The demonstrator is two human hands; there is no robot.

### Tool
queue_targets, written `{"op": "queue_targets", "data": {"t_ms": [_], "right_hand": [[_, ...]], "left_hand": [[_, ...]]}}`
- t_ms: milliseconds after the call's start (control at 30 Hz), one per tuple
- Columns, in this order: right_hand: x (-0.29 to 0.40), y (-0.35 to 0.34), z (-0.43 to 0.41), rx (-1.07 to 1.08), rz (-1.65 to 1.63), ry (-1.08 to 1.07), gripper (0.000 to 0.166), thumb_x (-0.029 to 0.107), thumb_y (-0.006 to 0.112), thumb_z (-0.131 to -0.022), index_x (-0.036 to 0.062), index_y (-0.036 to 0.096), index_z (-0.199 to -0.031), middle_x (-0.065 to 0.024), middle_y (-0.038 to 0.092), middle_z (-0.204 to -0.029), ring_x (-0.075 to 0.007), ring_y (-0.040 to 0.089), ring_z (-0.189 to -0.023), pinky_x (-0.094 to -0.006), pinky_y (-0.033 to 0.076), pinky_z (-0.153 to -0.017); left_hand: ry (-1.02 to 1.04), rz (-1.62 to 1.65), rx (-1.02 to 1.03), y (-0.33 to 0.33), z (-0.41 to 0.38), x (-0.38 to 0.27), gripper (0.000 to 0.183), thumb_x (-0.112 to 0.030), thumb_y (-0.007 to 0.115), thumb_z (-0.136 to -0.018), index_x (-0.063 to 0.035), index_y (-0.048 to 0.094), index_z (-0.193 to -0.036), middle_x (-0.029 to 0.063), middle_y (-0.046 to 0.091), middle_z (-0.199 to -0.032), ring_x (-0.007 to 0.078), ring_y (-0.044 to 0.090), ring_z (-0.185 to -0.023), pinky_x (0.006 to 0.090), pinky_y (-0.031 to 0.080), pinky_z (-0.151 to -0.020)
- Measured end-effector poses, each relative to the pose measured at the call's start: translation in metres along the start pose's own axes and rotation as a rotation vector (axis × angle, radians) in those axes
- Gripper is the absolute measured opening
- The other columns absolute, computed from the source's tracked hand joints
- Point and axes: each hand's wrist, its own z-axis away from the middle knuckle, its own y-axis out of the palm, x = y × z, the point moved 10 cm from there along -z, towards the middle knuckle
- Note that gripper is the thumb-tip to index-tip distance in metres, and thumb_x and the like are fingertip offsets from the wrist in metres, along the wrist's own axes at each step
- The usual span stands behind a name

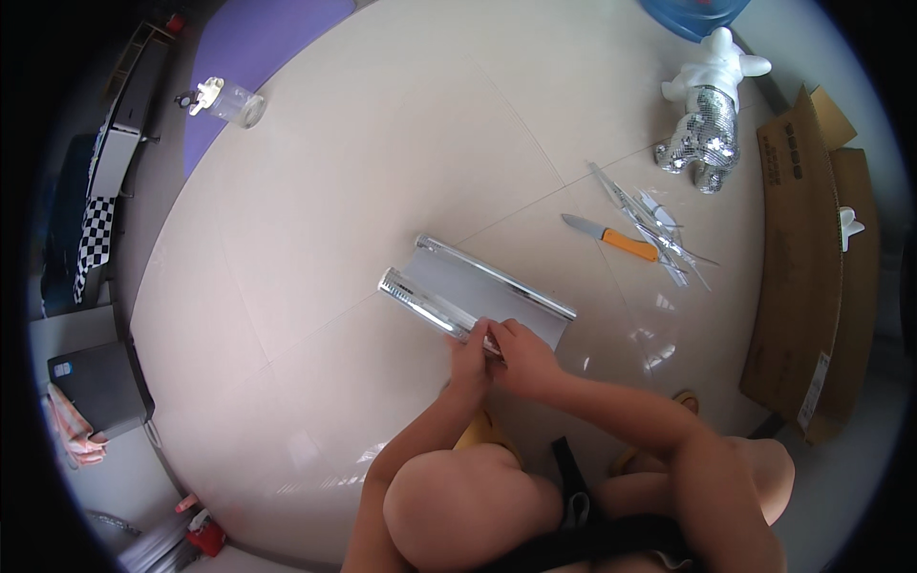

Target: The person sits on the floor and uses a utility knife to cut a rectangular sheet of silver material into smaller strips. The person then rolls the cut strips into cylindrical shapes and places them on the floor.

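Note:
Both of my hands meet at the lower right part of a roll of silver mirror-tile sheet (423,310). My left hand (469,358) grips the near rolled edge with its thumb on top. Beside it, my right hand (524,358) pinches the same edge, and the fingers hide what lies between them. The sheet's pale backing (476,286) faces up between the near roll and a thinner rolled far edge (494,276). Right of the sheet lies a knife (620,241) with an orange handle and its blade out. Cut silver strips (648,225) lie in a heap beside it.
A white animal figure (706,114), its body partly covered in mirror tiles, stands at the upper right. An open cardboard box (799,272) is along the right wall. A clear plastic jug (240,105) lies by a purple mat (243,43). Glossy floor tiles (322,215) surround the sheet.

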Motion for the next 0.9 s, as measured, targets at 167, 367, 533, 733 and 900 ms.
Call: {"op": "queue_targets", "data": {"t_ms": [167,367,533,733,900], "right_hand": [[-0.027,0.005,-0.002,-0.024,0.084,-0.035,0.04,0.004,0.061,-0.076,0.0078,0.056,-0.116,-0.0135,0.058,-0.098,-0.0359,0.058,-0.092,-0.0434,0.049,-0.078],[-0.037,-0.003,-0.005,-0.044,0.13,-0.143,0.027,0.003,0.06,-0.074,0.0073,0.064,-0.101,-0.0107,0.06,-0.087,-0.0327,0.061,-0.084,-0.0431,0.05,-0.073],[-0.042,-0.009,-0.002,-0.014,0.167,-0.197,0.025,0.003,0.06,-0.072,0.0083,0.066,-0.096,-0.0096,0.06,-0.086,-0.0308,0.061,-0.084,-0.0424,0.05,-0.072],[-0.021,-0.023,0.004,-0.165,0.362,-0.417,0.014,0.01,0.067,-0.07,0.0101,0.066,-0.084,-0.0039,0.056,-0.082,-0.0243,0.057,-0.083,-0.0376,0.048,-0.068],[-0.026,-0.018,-0.001,-0.142,0.404,-0.397,0.011,0.013,0.072,-0.068,0.0105,0.067,-0.077,-0.0028,0.056,-0.079,-0.0234,0.057,-0.081,-0.0364,0.049,-0.067]], "left_hand": [[0.261,-0.498,-0.041,-0.002,0.019,-0.035,0.073,-0.009,0.066,-0.084,-0.0048,0.019,-0.14,0.0169,0.045,-0.126,0.0306,0.045,-0.12,0.0429,0.04,-0.099],[1.059,-1.794,0.267,0.057,0.065,-0.073,0.071,-0.008,0.07,-0.071,-0.004,0.042,-0.136,0.0111,0.05,-0.126,0.0311,0.044,-0.124,0.0495,0.025,-0.11],[1.066,-1.727,0.511,0.069,0.047,-0.071,0.036,-0.011,0.074,-0.07,-0.0074,0.061,-0.103,0.0066,0.057,-0.098,0.0275,0.056,-0.097,0.0439,0.042,-0.09],[0.942,-1.579,0.56,0.073,0.035,-0.063,0.016,-0.013,0.076,-0.068,-0.007,0.065,-0.078,0.0058,0.057,-0.079,0.0268,0.057,-0.079,0.0398,0.046,-0.066],[0.774,-1.561,0.54,0.069,0.021,-0.057,0.016,-0.013,0.077,-0.067,-0.0047,0.065,-0.075,0.0066,0.057,-0.076,0.0273,0.058,-0.076,0.0391,0.047,-0.064]]}}
